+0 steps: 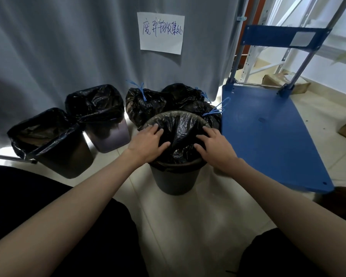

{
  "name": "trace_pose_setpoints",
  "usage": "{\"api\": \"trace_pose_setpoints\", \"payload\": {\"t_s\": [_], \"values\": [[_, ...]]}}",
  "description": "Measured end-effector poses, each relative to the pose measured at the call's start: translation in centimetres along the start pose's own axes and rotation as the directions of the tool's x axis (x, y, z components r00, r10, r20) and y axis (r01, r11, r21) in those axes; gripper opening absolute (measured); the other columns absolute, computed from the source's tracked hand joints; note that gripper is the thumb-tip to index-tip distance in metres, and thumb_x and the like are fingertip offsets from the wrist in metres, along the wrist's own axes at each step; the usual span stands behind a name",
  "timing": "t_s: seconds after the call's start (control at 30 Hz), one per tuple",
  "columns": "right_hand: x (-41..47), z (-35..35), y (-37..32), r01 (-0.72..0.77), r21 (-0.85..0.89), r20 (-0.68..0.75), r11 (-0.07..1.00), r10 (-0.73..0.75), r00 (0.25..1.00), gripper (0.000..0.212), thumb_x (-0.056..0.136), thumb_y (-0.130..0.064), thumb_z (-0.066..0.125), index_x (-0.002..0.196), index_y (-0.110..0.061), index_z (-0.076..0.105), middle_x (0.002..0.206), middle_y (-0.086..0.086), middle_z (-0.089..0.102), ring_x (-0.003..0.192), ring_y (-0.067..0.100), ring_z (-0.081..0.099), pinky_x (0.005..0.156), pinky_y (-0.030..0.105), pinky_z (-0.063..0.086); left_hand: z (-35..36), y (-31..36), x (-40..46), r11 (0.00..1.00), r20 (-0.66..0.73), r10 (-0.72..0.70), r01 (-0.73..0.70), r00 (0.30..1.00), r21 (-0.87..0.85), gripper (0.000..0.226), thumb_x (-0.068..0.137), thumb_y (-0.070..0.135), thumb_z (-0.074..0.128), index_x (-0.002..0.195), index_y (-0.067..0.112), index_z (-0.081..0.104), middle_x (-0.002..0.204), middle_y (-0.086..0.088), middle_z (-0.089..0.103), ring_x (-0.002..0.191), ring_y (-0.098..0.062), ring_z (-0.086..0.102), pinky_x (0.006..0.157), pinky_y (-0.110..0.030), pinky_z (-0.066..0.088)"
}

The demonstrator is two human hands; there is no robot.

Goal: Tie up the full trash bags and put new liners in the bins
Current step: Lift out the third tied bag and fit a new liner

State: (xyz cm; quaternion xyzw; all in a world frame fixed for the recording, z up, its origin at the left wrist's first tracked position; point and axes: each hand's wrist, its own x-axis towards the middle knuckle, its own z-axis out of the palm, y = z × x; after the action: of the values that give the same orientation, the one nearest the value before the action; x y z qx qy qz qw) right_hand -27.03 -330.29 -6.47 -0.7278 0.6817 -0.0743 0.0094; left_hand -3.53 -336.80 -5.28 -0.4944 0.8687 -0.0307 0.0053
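Three bins stand on the floor, each lined with a black bag: a round bin (176,176), a dark square bin (68,156) and a pale square bin (112,134); two hands, the left hand (148,142) and right hand (216,148), rest on the round one. Behind it sit three tied bags (144,104) (180,92) (210,110) with blue drawstrings; one paper sign (161,33) hangs on the curtain; one blue cart (268,132) stands alongside.

Round grey bin (176,180) before me, upright, its black liner (178,134) draped over the rim. Behind it, touching, tied black bags (146,104) with blue drawstrings. Left: two lined square bins (68,154).
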Motion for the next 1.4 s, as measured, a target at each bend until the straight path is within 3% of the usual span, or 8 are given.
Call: {"api": "trace_pose_setpoints", "payload": {"t_s": [0.07,0.17,0.4,0.57,0.73,0.87,1.1,1.4], "values": [[0.0,0.6,0.1,-0.062,-0.008,0.069,0.998,0.063,0.996,0.057,0.101,-0.044,0.039,0.147,-0.009,0.039,0.160,0.014,0.020,0.144,0.030,0.022,0.116,0.042,0.027,1.0,-1.0,0.3,0.992,0.108,-0.125,0.125,0.986,0.007,0.074,0.097,0.062,0.023,0.149,0.010,0.036,0.162,-0.011,0.016,0.147,-0.029,0.020,0.118,-0.040,0.024],[0.1,0.8,0.0,-0.098,0.027,0.043,0.995,0.096,0.994,0.051,0.099,-0.031,0.043,0.142,-0.003,0.039,0.159,0.015,0.019,0.137,0.031,0.034,0.109,0.040,0.035,1.6,-1.3,0.4,0.980,0.174,-0.194,0.199,0.966,-0.016,0.066,0.099,0.055,0.029,0.141,0.007,0.043,0.163,-0.006,0.006,0.137,-0.032,0.035,0.102,-0.044,0.040],[2.7,0.0,-0.5,-0.204,0.196,0.007,0.959,0.207,0.978,0.064,0.094,-0.010,0.049,0.152,-0.006,0.022,0.161,0.015,0.012,0.140,0.036,0.027,0.106,0.046,0.038,1.9,-1.7,3.0,0.972,-0.003,-0.218,0.217,0.976,-0.087,0.055,0.096,0.016,0.046,0.146,0.001,0.029,0.147,-0.020,0.037,0.127,-0.035,0.044,0.105,-0.040,0.040],[4.7,1.0,0.3,-0.208,0.182,0.100,0.961,0.192,0.976,0.076,0.089,0.001,0.055,0.154,-0.009,0.015,0.162,0.010,0.003,0.140,0.036,0.026,0.101,0.046,0.042,1.8,-2.2,5.2,0.937,0.084,-0.281,0.292,0.956,-0.190,0.058,0.089,0.002,0.053,0.142,0.000,0.031,0.135,-0.019,0.039,0.125,-0.037,0.045,0.101,-0.044,0.044],[5.2,2.3,0.4,-0.226,0.208,0.056,0.952,0.219,0.974,0.084,0.087,0.002,0.057,0.154,-0.013,0.009,0.159,0.010,0.010,0.132,0.039,0.036,0.086,0.046,0.047,1.4,-2.4,6.9,0.939,0.074,-0.309,0.316,0.948,-0.137,0.058,0.091,0.008,0.051,0.145,0.005,0.030,0.139,-0.016,0.037,0.125,-0.035,0.042,0.102,-0.043,0.039],[5.5,2.6,0.5,-0.209,0.223,0.053,0.952,0.203,0.978,0.086,0.087,0.001,0.057,0.155,-0.015,0.008,0.162,0.003,0.006,0.135,0.038,0.032,0.090,0.045,0.045,2.1,-1.6,7.5,0.979,0.058,-0.190,0.193,0.980,-0.061,0.077,0.090,0.007,0.055,0.154,0.011,0.013,0.150,-0.007,0.027,0.124,-0.035,0.041,0.101,-0.047,0.043],[4.8,1.9,0.5,-0.271,0.251,0.065,0.929,0.263,0.962,0.076,0.090,-0.004,0.051,0.154,-0.019,0.013,0.162,0.005,0.009,0.136,0.038,0.033,0.092,0.056,0.043,2.1,-1.9,6.2,0.977,0.040,-0.213,0.214,0.976,-0.011,0.087,0.086,-0.002,0.060,0.155,0.012,0.009,0.156,-0.005,0.022,0.129,-0.032,0.039,0.099,-0.042,0.048],[3.8,2.3,-0.7,-0.213,0.348,0.044,0.913,0.211,0.976,0.072,0.089,0.003,0.048,0.153,-0.007,0.016,0.161,0.013,0.009,0.135,0.040,0.037,0.100,0.046,0.040,2.2,-2.3,3.7,0.964,0.010,-0.231,0.228,0.973,0.140,0.087,0.084,0.005,0.066,0.152,0.002,0.013,0.151,-0.009,0.026,0.133,-0.027,0.036,0.100,-0.035,0.047]]}}
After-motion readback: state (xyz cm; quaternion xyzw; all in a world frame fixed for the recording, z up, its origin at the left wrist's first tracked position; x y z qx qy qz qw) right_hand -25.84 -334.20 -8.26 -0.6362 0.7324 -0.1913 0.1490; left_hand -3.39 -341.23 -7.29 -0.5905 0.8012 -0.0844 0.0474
